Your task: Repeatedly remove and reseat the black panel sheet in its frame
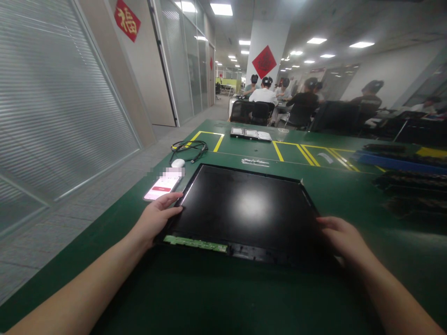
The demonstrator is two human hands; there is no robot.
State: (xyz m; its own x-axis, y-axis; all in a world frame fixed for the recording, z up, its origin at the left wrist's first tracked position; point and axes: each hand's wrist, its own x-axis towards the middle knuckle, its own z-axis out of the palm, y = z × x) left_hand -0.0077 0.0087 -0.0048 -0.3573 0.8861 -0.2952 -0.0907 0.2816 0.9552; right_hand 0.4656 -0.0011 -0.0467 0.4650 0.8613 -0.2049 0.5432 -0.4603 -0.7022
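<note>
A black LCD screen panel [216,204] lies face up before me, slightly tilted, with a ceiling light mirrored in its surface. A strip of green circuit board [195,244] runs along its near edge at the left. My left hand [159,216] grips the panel's left side, thumb and fingers at the rim. On the opposite side, my right hand [344,237] holds the right edge, its lower fingers hidden beneath. Whether the panel rests on the green table [216,293] or is raised a little, I cannot tell.
Left of the panel are a lit phone [162,187], a white mouse [178,163] and a coiled black cable [190,150]. Hard drives [250,134] and a clear cup [282,134] stand farther back. Blurred dark parts [408,186] lie at right. Several people sit beyond the table.
</note>
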